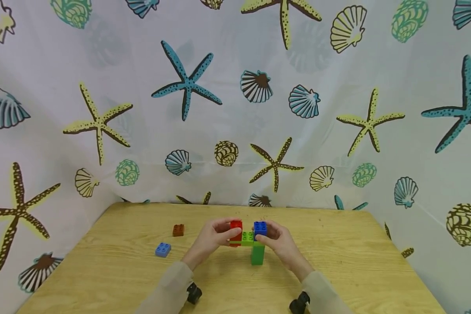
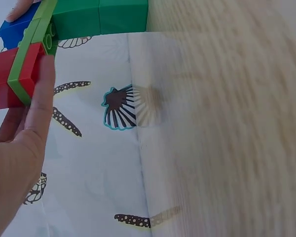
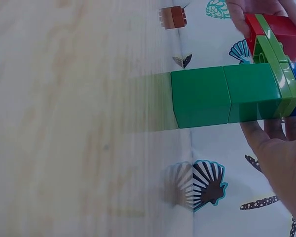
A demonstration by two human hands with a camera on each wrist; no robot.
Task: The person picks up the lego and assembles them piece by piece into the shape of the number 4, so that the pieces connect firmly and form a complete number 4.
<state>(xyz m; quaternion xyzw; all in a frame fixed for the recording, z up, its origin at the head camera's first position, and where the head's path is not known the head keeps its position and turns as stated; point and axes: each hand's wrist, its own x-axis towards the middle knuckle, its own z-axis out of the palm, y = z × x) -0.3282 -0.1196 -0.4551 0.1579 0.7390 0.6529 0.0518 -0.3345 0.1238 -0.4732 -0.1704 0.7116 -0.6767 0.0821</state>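
A small brick structure stands on the wooden table, both hands around its top. Two stacked green bricks [image 3: 202,96] form its column, with a light green piece [image 1: 247,238] across the top, jutting left. At the jutting end, my left hand [image 1: 215,234] grips a red brick [image 1: 236,226] between thumb and fingers. More red [image 2: 32,71] shows on the underside of that end. Above the column sits a blue brick [image 1: 260,226], which my right hand [image 1: 281,240] pinches from the right side. The fingers behind the bricks are partly hidden in the head view.
To the left on the table [image 1: 114,270] lie a brown brick [image 1: 178,230] and a lighter blue brick [image 1: 162,249], apart from each other. A curtain [image 1: 220,126] printed with shells and starfish hangs behind the table's far edge and along both sides.
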